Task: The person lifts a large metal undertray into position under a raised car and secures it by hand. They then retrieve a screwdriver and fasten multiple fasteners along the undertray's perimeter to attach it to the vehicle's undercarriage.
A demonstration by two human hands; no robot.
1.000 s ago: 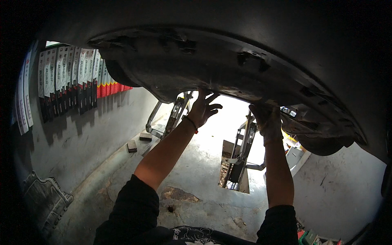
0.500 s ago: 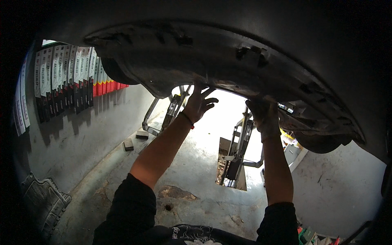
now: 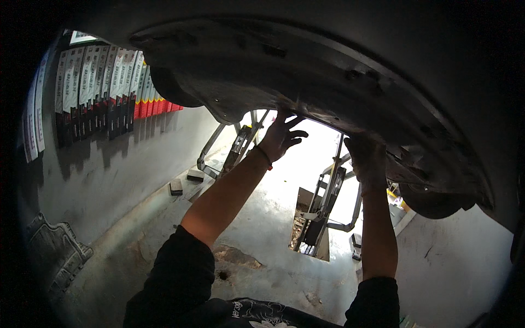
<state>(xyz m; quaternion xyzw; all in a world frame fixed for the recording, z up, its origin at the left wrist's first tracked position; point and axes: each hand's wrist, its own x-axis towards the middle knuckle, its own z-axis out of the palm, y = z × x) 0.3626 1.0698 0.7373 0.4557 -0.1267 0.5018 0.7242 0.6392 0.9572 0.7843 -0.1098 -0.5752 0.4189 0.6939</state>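
Overhead, a broad dark underbody panel (image 3: 246, 65) of a car fills the upper part of the view. My left hand (image 3: 281, 136) reaches up to the panel's far edge, its fingers apart and some of them stretched to the right. Its topmost fingertips merge into the dark panel, so their contact is hard to make out. Further right, my right hand (image 3: 367, 161) is raised against the same edge with the thumb to the left. Shadow hides its other fingers. Both forearms are lifted.
Metal lift arms (image 3: 322, 205) stand beyond my hands, over a recess in the floor (image 3: 302, 199). Long boxes (image 3: 98, 82) hang on the left wall. Small blocks (image 3: 175, 187) lie along that wall, and a dark moulded mat or tray (image 3: 54, 251) leans at lower left.
The whole view has shifted a little, so the lift arms, panel and boxes sit differently in it. Both hands stay up at the panel's edge, with little visible change in their pose.
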